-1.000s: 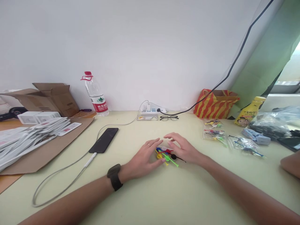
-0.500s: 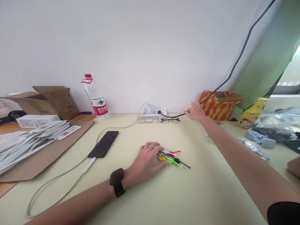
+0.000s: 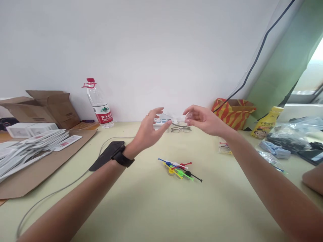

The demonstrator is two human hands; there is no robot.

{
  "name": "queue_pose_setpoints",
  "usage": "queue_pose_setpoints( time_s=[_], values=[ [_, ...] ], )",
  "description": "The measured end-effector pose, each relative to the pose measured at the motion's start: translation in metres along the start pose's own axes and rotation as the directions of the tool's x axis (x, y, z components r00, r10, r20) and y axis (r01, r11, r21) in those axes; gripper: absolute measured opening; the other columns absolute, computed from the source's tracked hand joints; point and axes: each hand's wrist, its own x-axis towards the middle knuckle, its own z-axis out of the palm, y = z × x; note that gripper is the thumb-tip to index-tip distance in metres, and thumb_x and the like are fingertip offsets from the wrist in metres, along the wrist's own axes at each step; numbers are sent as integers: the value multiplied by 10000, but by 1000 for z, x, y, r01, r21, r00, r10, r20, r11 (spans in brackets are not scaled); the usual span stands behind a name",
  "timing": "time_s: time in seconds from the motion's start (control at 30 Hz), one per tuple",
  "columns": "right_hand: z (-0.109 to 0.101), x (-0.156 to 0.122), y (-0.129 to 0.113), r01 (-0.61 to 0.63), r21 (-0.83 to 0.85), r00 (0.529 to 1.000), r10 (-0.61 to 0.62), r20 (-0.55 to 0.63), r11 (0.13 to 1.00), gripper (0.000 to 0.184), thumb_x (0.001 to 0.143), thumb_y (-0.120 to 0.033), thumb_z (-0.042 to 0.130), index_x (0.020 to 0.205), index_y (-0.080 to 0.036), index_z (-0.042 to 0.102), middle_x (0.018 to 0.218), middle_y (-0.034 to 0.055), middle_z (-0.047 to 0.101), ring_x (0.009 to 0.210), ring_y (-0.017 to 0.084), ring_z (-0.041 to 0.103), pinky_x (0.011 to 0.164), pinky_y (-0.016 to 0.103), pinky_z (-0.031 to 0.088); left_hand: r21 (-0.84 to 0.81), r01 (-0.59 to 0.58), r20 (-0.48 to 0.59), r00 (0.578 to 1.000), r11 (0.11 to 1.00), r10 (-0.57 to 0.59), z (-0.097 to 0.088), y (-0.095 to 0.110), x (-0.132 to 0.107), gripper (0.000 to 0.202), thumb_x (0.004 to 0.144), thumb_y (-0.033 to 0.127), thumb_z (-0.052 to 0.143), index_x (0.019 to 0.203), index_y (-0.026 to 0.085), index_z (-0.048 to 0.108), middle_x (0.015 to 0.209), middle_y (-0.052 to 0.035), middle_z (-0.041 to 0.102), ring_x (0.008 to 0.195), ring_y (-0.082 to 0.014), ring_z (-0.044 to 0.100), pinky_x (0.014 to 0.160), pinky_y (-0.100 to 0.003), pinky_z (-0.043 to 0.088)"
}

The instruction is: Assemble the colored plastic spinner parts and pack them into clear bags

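Note:
Both my hands are raised above the pale green table (image 3: 156,208). My right hand (image 3: 202,119) pinches a small clear plastic bag (image 3: 174,120) that hangs between the hands. My left hand (image 3: 148,129), with a ring and a black watch at the wrist, has its fingers spread at the bag's left edge; whether they touch it I cannot tell. Below the hands a small pile of coloured plastic picks (image 3: 180,169) lies loose on the table, untouched.
A black phone (image 3: 107,155) on a cable lies to the left, with a water bottle (image 3: 98,104), cardboard box (image 3: 47,106) and stacked white packets (image 3: 27,148). Glasses (image 3: 179,129) sit at the back. Right: striped bag (image 3: 233,112), yellow bottle (image 3: 267,122), filled bags (image 3: 224,148), another person's hand (image 3: 313,178).
My right hand came back from the far side of the table with a clear bag. My left hand lifted off the picks and rose toward it. The picks stay on the table.

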Motion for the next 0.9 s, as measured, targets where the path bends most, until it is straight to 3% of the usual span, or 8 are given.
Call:
queue_pose_setpoints(
  time_s=[0.1, 0.2, 0.33, 0.53, 0.67, 0.9],
  values=[
    [10, -12, -18, -100, 192, 992, 82, 100, 976, 452, 850, -427, 792, 1236, -258, 629, 910, 26, 720, 881, 219, 699, 843, 385, 572, -51, 17, 169, 986, 999, -8, -13, -4, 13, 379, 970, 542, 625, 1064, 197, 754, 1073, -60, 771, 941, -197, 689, 788, -290, 516],
    [15, -14, -8, -203, 239, 976, 177, 126, 950, 436, 822, -425, 826, 1181, -238, 663, 926, 42, 751, 915, 229, 719, 899, 412, 564, -135, 100, 295, 954, 986, -57, -23, -16, 14, 409, 922, 571, 680, 939, 176, 783, 888, -59, 777, 828, -188, 687, 730, -288, 512],
    [20, -12, 9, -288, 280, 956, 255, 148, 916, 401, 812, -455, 836, 1100, -209, 704, 943, 67, 778, 890, 232, 739, 924, 443, 565, -232, 238, 376, 916, 943, -139, -24, -31, 10, 407, 866, 564, 746, 1014, 187, 780, 909, -70, 778, 863, -199, 700, 737, -296, 531],
    [30, -16, 6, -296, 328, 954, 261, 148, 897, 410, 819, -531, 825, 1041, -203, 718, 901, 66, 779, 864, 225, 739, 874, 436, 601, -238, 278, 473, 870, 931, -139, -24, -32, 7, 385, 893, 550, 711, 922, 174, 787, 933, -89, 782, 848, -190, 676, 688, -287, 505],
    [35, -21, 4, -302, 323, 952, 300, 55, 897, 444, 819, -618, 794, 885, -186, 711, 880, 86, 779, 848, 228, 739, 859, 433, 613, -281, 329, 490, 857, 902, -160, -23, -32, 6, 337, 879, 502, 737, 964, 178, 774, 915, -83, 787, 877, -200, 686, 726, -302, 504],
    [31, -23, 19, -336, 239, 938, 346, -2, 911, 502, 760, -678, 807, 816, -184, 735, 858, 88, 771, 841, 218, 703, 823, 385, 587, -316, 382, 475, 856, 868, -203, -22, -38, 6, 261, 835, 462, 782, 856, 202, 778, 929, -79, 794, 850, -192, 658, 702, -297, 461]
  ],
)
